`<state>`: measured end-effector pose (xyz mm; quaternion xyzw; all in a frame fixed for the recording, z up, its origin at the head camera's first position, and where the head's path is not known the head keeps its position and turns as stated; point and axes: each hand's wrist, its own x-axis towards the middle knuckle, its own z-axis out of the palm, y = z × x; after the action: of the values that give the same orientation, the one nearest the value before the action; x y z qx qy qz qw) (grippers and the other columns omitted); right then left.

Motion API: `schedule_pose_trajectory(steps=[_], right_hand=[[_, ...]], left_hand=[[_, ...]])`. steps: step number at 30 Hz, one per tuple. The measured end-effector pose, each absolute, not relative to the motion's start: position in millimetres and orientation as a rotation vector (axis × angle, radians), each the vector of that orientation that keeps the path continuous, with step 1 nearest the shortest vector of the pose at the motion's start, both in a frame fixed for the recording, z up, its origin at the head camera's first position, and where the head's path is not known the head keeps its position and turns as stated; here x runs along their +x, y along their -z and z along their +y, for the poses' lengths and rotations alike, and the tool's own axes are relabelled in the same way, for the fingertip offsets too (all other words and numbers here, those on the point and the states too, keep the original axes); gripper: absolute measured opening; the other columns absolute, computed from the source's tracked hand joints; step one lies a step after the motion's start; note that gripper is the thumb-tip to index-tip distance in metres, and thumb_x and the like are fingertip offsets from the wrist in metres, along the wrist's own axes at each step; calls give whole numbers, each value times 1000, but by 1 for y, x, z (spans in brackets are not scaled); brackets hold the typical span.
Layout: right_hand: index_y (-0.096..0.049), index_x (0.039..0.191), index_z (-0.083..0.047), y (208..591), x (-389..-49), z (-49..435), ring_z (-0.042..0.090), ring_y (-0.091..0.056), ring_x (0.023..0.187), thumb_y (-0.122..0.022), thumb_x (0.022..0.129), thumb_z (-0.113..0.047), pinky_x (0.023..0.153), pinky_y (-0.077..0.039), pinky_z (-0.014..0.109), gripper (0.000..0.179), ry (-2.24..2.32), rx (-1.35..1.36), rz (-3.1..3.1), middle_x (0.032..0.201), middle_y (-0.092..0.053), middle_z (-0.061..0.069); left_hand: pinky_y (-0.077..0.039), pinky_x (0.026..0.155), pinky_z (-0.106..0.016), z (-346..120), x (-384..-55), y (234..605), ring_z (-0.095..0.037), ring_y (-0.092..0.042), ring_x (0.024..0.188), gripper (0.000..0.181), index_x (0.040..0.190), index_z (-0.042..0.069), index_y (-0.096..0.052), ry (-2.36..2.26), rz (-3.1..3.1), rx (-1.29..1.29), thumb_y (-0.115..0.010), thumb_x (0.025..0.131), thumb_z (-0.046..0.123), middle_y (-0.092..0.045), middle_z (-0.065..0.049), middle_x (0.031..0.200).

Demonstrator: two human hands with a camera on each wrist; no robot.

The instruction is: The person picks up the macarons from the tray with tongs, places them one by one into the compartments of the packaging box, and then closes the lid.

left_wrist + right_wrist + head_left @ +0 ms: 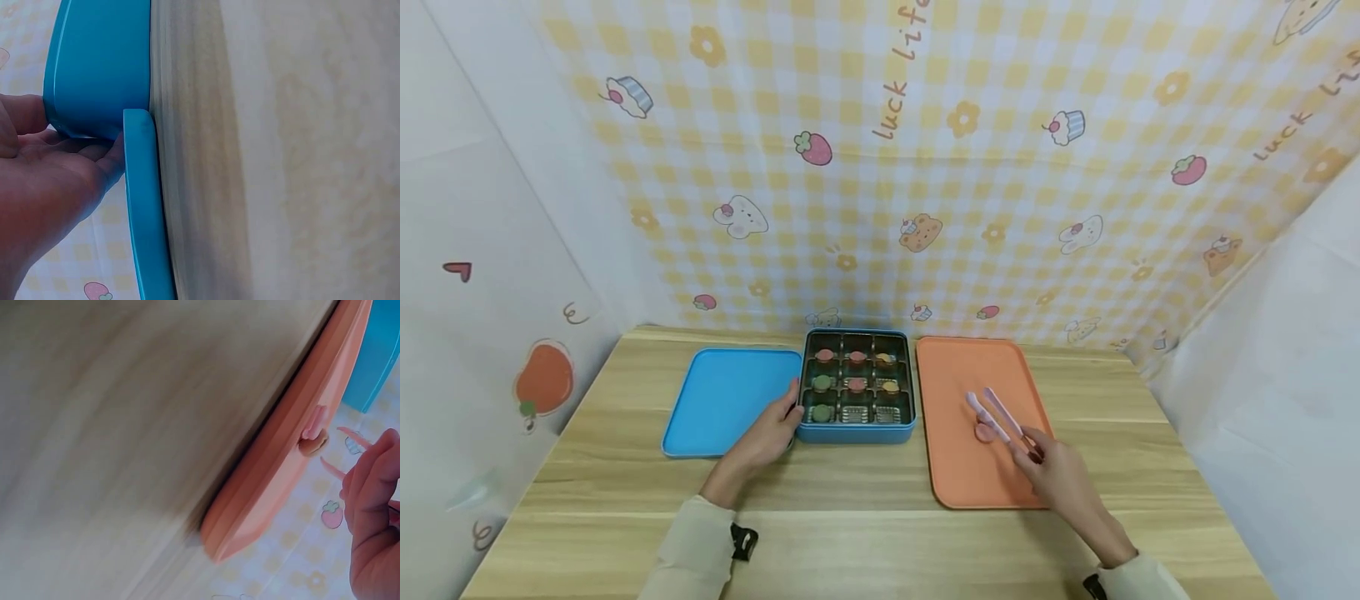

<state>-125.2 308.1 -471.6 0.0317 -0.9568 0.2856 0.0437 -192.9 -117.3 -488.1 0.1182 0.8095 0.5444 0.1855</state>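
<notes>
A blue tin box (856,435) with a dark divided insert stands at the middle back. Several compartments hold small round pieces in red, green and yellow; the two at the front middle and right hold none. My left hand (771,429) grips the box's left side, thumb at the rim and fingers along the wall (100,69). Over the orange tray (955,483) my right hand (1060,471) holds pale pink tongs (1003,417), their tips spread apart. Beside one tong arm, a small pink round piece (983,432) lies on the tray; the right wrist view shows a brownish piece (312,445) there.
A flat blue lid (730,400) lies left of the tin, close against it, under the left forearm's side. The orange tray stands just right of the tin. Behind the wooden table (842,542) hangs a yellow checked cloth (865,208).
</notes>
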Motion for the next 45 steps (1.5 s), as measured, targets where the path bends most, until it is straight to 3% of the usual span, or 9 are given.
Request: schedule_pose_trajectory(steps=[7,15,19,27,37,45], right_hand=[[-67,119,4,472,-122,315,2,-35,37,-66,95,-13,35,-25,16,29,-837,85,-2963,48,-43,-7],[-70,97,-5,473,-121,317,0,-34,35,-67,94,-14,34,-24,16,10,-802,75,-2970,47,-42,-9],[-70,98,-4,473,-121,317,0,-34,34,-66,95,-14,33,-24,16,11,-790,82,-2968,47,-42,-9],[-70,103,-2,474,-122,317,2,-37,35,-65,95,-11,33,-26,17,13,-797,66,-2978,48,-44,-8],[-67,121,2,473,-124,312,5,-38,37,-64,97,-15,34,-27,18,30,-834,47,-2972,50,-45,-6],[-66,124,3,470,-126,296,3,-45,36,-66,96,-12,33,-32,20,32,-885,95,-2895,50,-48,-7]], left_hand=[[-5,121,-58,-119,-193,488,-41,12,149,58,155,-4,11,-1544,2274,343,-23,110,9,16,-24,162],[-4,121,-58,-115,-193,487,-40,12,149,58,155,-4,10,-1555,2288,346,-24,110,8,15,-23,163],[-7,121,-57,-113,-195,487,-39,8,150,57,157,-1,7,-1586,2291,346,-25,110,8,9,-21,164],[-4,121,-57,-115,-194,487,-39,12,150,58,155,-4,10,-1549,2275,326,-24,110,10,15,-23,163],[-2,121,-57,-115,-194,488,-38,13,150,59,155,-2,12,-1548,2278,319,-24,110,10,16,-21,163],[-3,121,-58,-117,-194,489,-39,13,150,59,155,-3,12,-1547,2279,328,-24,110,10,16,-22,163]])
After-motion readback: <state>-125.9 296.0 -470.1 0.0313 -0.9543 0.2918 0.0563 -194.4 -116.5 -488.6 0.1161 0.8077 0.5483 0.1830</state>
